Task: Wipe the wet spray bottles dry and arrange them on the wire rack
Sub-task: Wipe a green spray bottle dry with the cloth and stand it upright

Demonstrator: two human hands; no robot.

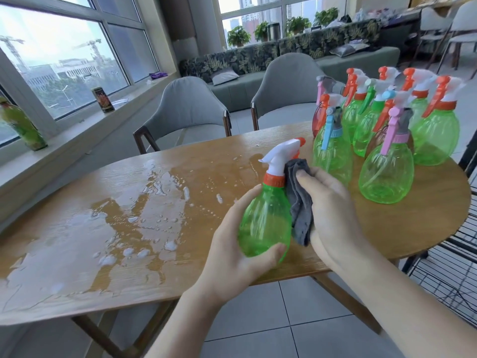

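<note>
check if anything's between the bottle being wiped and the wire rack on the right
Yes. The right hand and grey cloth lie against the held green spray bottle on the rack's side. Beyond them the table is bare up to the wire rack.

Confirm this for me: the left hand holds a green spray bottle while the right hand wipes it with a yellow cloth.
One detail is wrong. The cloth is grey, not yellow, as the head view shows. The rest stands: the left hand holds the green spray bottle while the right hand presses the cloth against it.

Bottles (pixel 382 140) on table's (pixel 129 202) right end.
</note>
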